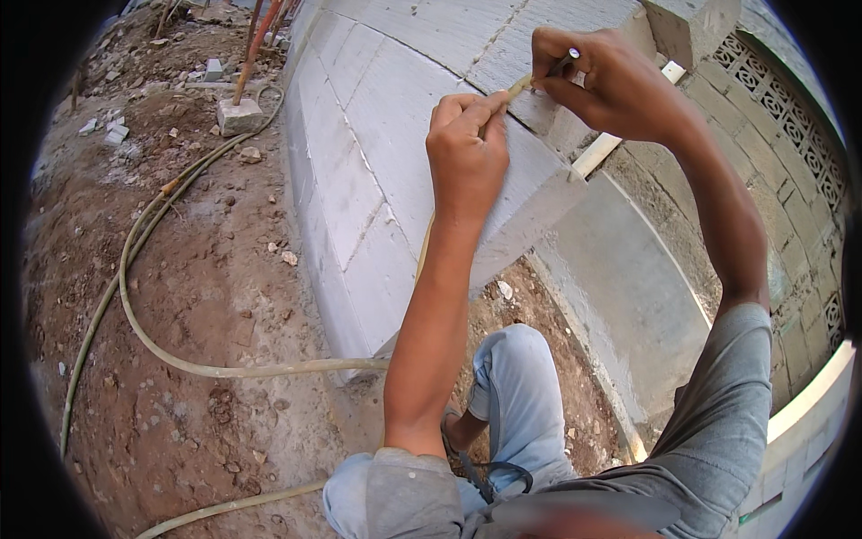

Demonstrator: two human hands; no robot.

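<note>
My left hand (469, 144) is closed around a thin yellowish hose (518, 88) and holds its end against the white block wall (395, 117). Behind my left forearm the hose runs down towards the ground. My right hand (611, 85) pinches a slim dark pen-like stick (566, 61) with a pale round end, just right of the hose end. The stick's lower tip is hidden by my fingers, so I cannot tell whether it touches the wall or the hose. Both hands are close together near the wall's right edge.
More hose (242, 370) loops over the rough dirt ground (206, 431) at left. A reddish pole (251, 63) stands in a concrete block (240, 117). A smooth grey slab (620, 278) lies right of the wall, with a grey block wall (745, 171) beyond.
</note>
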